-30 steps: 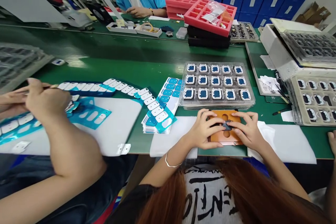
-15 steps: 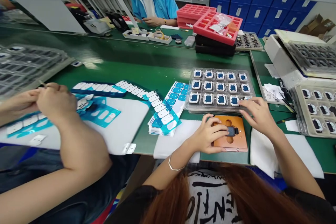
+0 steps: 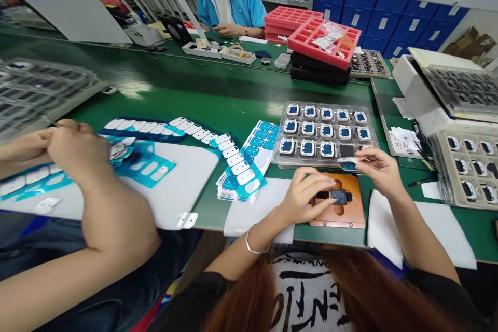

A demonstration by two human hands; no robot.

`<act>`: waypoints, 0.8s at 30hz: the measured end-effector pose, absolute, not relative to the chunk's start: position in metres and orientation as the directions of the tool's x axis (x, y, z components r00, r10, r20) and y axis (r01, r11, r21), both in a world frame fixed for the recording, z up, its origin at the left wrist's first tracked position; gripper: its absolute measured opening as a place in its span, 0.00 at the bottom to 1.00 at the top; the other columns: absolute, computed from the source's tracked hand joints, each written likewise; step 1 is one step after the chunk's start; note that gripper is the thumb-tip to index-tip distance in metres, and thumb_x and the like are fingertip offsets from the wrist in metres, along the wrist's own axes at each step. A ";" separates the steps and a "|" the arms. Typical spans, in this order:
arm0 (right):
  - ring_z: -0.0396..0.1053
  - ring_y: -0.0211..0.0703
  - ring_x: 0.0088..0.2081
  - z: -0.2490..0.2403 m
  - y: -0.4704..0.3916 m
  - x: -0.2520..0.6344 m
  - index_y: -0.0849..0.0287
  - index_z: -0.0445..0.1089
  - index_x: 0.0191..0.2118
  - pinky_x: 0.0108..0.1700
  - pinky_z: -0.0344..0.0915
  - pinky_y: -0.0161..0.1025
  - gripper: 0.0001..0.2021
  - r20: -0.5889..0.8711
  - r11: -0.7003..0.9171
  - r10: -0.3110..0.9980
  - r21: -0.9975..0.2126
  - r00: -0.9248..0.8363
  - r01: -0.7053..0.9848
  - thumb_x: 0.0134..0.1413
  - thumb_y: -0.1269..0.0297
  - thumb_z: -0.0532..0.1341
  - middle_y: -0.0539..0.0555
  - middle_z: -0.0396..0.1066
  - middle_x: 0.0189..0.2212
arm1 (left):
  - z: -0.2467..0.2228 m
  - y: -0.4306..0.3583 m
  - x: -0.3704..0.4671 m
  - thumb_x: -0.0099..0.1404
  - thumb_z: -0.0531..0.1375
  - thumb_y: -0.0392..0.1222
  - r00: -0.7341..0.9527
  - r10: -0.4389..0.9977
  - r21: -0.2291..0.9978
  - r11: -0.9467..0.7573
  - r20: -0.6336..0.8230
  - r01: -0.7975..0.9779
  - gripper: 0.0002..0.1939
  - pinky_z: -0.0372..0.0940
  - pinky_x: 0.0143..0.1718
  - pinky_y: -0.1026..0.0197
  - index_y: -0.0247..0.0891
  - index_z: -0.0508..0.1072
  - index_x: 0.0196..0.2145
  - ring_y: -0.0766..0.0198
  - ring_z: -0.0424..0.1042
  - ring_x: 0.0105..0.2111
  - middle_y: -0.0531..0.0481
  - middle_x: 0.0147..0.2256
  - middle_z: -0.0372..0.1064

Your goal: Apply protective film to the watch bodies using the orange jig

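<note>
A small dark square piece like a watch body point(image 3: 340, 197) sits in the recess of an orange fixture plate point(image 3: 355, 214). My left hand point(image 3: 307, 195) is over the plate's left side with its fingers apart, thumb and fingertips at the left edge of the dark piece. Pinched in my right hand point(image 3: 379, 170) is a white-rimmed watch part point(image 3: 347, 164) with a dark blue face, tilted above the front edge of a clear plastic tray point(image 3: 277, 158). Similar parts fill most of that tray; one front-row pocket beneath the held part shows dark.
Left of my hands lie fanned sheets of blue-and-white stickers point(image 3: 237, 163). A co-worker's arms point(image 3: 87, 166) reach over a white mat point(image 3: 194, 176). On the right are a beige tray point(image 3: 439, 187) of parts and a white cloth point(image 3: 383, 225). Red trays point(image 3: 324, 41) are stacked behind.
My right hand has lifted a white-rimmed part out of the clear tray's front row. My left fingers have drawn back leftward, uncovering more of the dark piece.
</note>
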State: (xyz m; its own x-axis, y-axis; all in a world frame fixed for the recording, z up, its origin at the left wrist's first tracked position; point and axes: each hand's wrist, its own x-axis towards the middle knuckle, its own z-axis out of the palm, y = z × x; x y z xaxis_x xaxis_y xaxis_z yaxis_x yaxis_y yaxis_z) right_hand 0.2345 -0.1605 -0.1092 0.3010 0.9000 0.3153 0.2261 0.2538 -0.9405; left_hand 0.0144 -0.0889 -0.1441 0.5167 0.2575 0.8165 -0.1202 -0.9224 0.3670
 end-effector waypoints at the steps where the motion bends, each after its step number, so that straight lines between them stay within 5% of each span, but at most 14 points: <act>1: 0.73 0.40 0.33 -0.111 -0.162 0.229 0.53 0.75 0.37 0.33 0.72 0.37 0.15 0.256 0.228 0.918 -0.966 0.303 0.126 0.44 0.53 0.73 0.50 0.74 0.30 | -0.139 -0.089 0.017 0.66 0.62 0.49 0.484 0.293 0.376 -0.923 0.824 -0.081 0.18 0.64 0.44 0.54 0.38 0.69 0.49 0.58 0.68 0.42 0.45 0.42 0.76; 4: 0.70 0.37 0.26 -0.114 -0.167 0.213 0.54 0.75 0.35 0.26 0.71 0.34 0.15 0.156 0.160 0.953 -0.987 0.261 0.006 0.45 0.51 0.72 0.49 0.73 0.26 | -0.130 -0.089 0.025 0.61 0.66 0.55 0.460 0.344 0.376 -0.926 0.819 0.025 0.27 0.66 0.44 0.53 0.37 0.69 0.52 0.56 0.69 0.43 0.43 0.43 0.75; 6: 0.69 0.35 0.23 -0.115 -0.169 0.206 0.54 0.74 0.35 0.24 0.70 0.33 0.14 0.128 0.134 0.962 -0.991 0.240 -0.011 0.47 0.51 0.71 0.48 0.72 0.25 | -0.130 -0.089 0.030 0.61 0.66 0.53 0.455 0.345 0.356 -0.932 0.821 0.063 0.25 0.66 0.42 0.54 0.37 0.70 0.50 0.57 0.71 0.41 0.45 0.41 0.76; 12: 0.73 0.37 0.32 -0.119 -0.176 0.187 0.53 0.73 0.36 0.36 0.74 0.34 0.14 0.156 0.168 0.919 -0.986 0.362 -0.002 0.44 0.59 0.74 0.49 0.74 0.31 | -0.138 -0.091 0.032 0.61 0.67 0.43 0.347 0.292 0.228 -0.950 0.891 0.214 0.16 0.61 0.35 0.57 0.37 0.71 0.44 0.62 0.71 0.31 0.49 0.33 0.77; 15: 0.73 0.36 0.32 -0.121 -0.182 0.178 0.53 0.71 0.35 0.36 0.73 0.33 0.12 0.174 0.191 0.920 -0.981 0.350 -0.016 0.46 0.61 0.73 0.48 0.73 0.31 | -0.139 -0.091 0.030 0.63 0.66 0.43 0.386 0.233 0.196 -0.971 0.892 0.134 0.15 0.62 0.36 0.56 0.36 0.70 0.46 0.64 0.71 0.29 0.50 0.32 0.77; 21: 0.74 0.39 0.38 -0.125 -0.186 0.177 0.53 0.70 0.38 0.40 0.75 0.36 0.15 0.308 0.303 0.884 -0.950 0.352 0.070 0.45 0.64 0.74 0.50 0.73 0.36 | -0.144 -0.090 0.024 0.69 0.61 0.40 0.435 0.294 0.416 -0.883 0.851 -0.217 0.10 0.69 0.38 0.58 0.37 0.72 0.47 0.65 0.74 0.32 0.49 0.33 0.77; 24: 0.75 0.39 0.40 -0.127 -0.185 0.177 0.52 0.67 0.38 0.43 0.76 0.37 0.15 0.362 0.359 0.856 -0.930 0.370 0.080 0.47 0.67 0.72 0.50 0.73 0.37 | -0.147 -0.093 0.021 0.66 0.63 0.39 0.431 0.405 0.533 -0.814 0.806 -0.231 0.09 0.72 0.41 0.57 0.39 0.73 0.44 0.64 0.75 0.34 0.49 0.34 0.78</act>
State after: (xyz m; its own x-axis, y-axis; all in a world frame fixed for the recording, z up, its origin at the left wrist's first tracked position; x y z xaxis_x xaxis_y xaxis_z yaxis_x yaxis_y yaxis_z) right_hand 0.1774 -0.1854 -0.1273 0.3697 0.8556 0.3624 0.0804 0.3592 -0.9298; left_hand 0.0212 -0.0928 -0.1469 0.4315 0.4053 0.8060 -0.2310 -0.8140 0.5330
